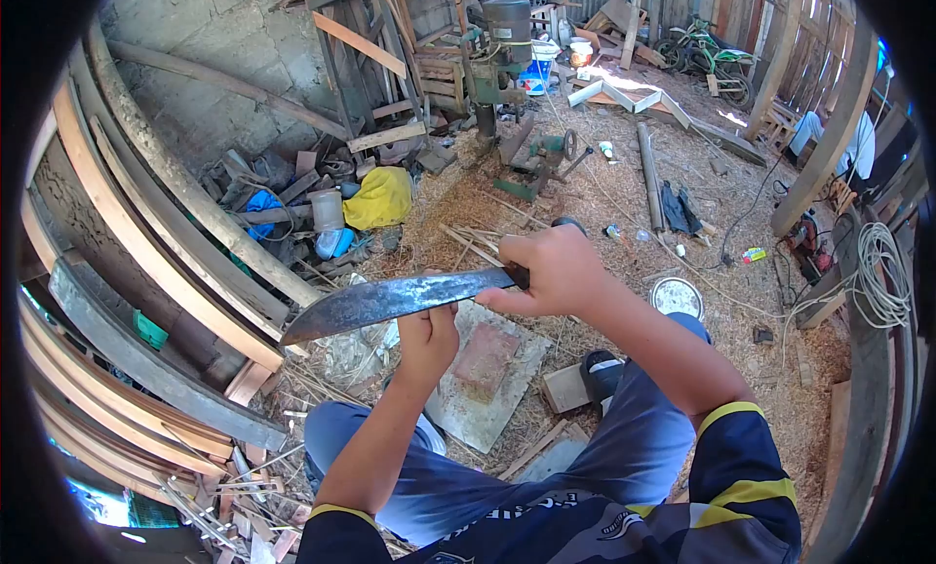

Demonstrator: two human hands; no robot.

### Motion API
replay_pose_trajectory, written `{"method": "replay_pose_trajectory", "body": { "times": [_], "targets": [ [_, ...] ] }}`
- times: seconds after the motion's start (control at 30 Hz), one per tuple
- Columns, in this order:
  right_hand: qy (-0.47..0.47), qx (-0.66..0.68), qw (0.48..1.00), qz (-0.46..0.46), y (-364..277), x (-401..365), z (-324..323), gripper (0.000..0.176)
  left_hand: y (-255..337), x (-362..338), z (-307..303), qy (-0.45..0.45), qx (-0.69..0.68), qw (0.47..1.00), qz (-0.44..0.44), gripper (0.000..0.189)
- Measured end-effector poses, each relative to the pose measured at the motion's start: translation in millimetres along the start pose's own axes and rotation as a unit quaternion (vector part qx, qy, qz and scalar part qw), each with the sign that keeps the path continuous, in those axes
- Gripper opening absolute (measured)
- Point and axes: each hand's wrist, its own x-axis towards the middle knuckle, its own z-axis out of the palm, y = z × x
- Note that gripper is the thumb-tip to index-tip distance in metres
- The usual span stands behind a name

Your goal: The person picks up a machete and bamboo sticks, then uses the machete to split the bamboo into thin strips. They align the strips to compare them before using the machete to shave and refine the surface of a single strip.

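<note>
A machete [400, 296] with a wide dark blade lies across the view, its tip pointing left and its handle at the right. My right hand [551, 272] is wrapped round the dark handle. Below the middle of the blade is my left hand [426, 335], fingers bent up against or just behind the blade; its fingertips are partly hidden by the metal, and what they hold, if anything, cannot be made out. Under the hands, a reddish block [486, 361] rests on a pale flat slab [502, 408] on the ground between my legs.
Long boards [146, 213] lean along the left. A bench machine with a wheel [546, 159] stands ahead, beyond some thin sticks [478, 240]. A round lid [677, 299] lies by my right knee. At the far right, a person [858, 145] sits behind a wooden post [829, 125].
</note>
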Motion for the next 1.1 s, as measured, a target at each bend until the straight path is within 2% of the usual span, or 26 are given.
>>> {"method": "replay_pose_trajectory", "body": {
  "times": [0.1,0.2,0.23,0.27,0.3,0.33,0.4,0.47,0.57,0.6,0.7,0.73,0.77,1.0,1.1],
  "targets": [
    [0.002,0.013,1.0,-0.005,5,-1,3,0.068,1,0,3,0.001,-0.003,1.0,0.015,0.018],
    [0.01,0.008,1.0,-0.003,26,0,14,0.068,1,2,9,0.015,-0.014,1.0,-0.009,0.022],
    [0.013,0.005,1.0,0.0,35,0,16,0.068,0,1,6,0.004,0.022,0.999,0.03,0.025],
    [-0.031,-0.015,0.998,0.05,41,2,14,0.07,-2,2,1,-0.008,0.057,0.996,0.071,0.029],
    [-0.043,-0.004,0.986,0.162,55,6,14,0.073,8,5,2,-0.02,0.091,0.989,0.116,0.035],
    [-0.051,0.008,0.961,0.273,72,10,10,0.077,22,-3,3,-0.027,0.064,0.987,0.144,0.038],
    [-0.088,0.005,0.918,0.386,104,8,-10,0.081,40,3,-5,0.001,-0.061,0.997,0.046,0.036],
    [-0.003,0.007,0.928,0.371,122,-8,-7,0.08,46,17,-17,0.038,-0.163,0.983,-0.072,0.033],
    [0.008,0.093,0.901,0.423,117,-20,2,0.083,33,37,-41,0.08,-0.271,0.951,-0.123,0.029],
    [-0.001,0.124,0.895,0.429,106,-20,1,0.083,28,42,-55,0.029,-0.289,0.952,-0.099,0.025],
    [-0.03,0.215,0.867,0.448,77,-21,4,0.08,30,46,-68,0.094,-0.285,0.946,-0.123,0.023],
    [-0.04,0.242,0.857,0.453,72,-23,7,0.078,14,50,-85,0.054,-0.328,0.938,-0.101,0.025],
    [-0.051,0.268,0.847,0.456,67,-23,10,0.077,15,51,-87,0.06,-0.332,0.936,-0.098,0.026],
    [-0.098,0.481,0.693,0.527,0,-32,31,0.067,20,55,-99,0.09,-0.348,0.929,-0.085,0.032],
    [-0.132,0.509,0.646,0.554,0,-37,42,0.066,13,56,-98,0.095,-0.329,0.937,-0.076,0.032]
  ]
}}
